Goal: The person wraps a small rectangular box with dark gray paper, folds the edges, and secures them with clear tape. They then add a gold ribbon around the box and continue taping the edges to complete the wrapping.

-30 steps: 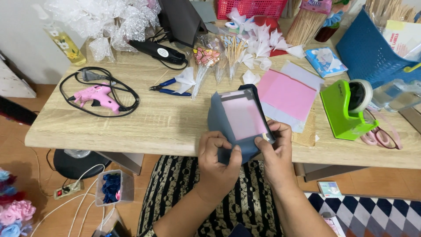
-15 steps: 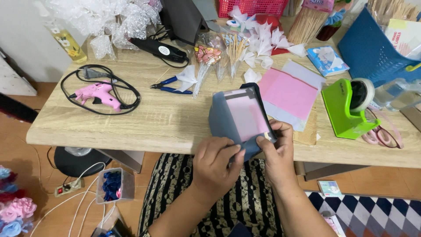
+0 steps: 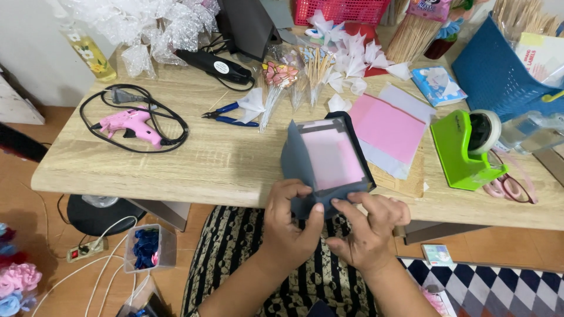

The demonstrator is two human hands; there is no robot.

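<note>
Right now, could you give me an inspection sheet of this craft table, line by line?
Surface: light wooden table, crowded along the back and right.
Job's things: dark blue-grey folded sheet with pale pink paper on it, held up over the table's front edge.
Clutter: pink glue gun, blue-handled pliers, green tape dispenser, pink paper stack, wooden sticks, white paper shapes, blue basket.
Grips: left hand and right hand both pinch the sheet's lower edge.
Cables: black cord looped around the glue gun; white cords on the floor.
Surroundings: power strip, checkered mat.
</note>
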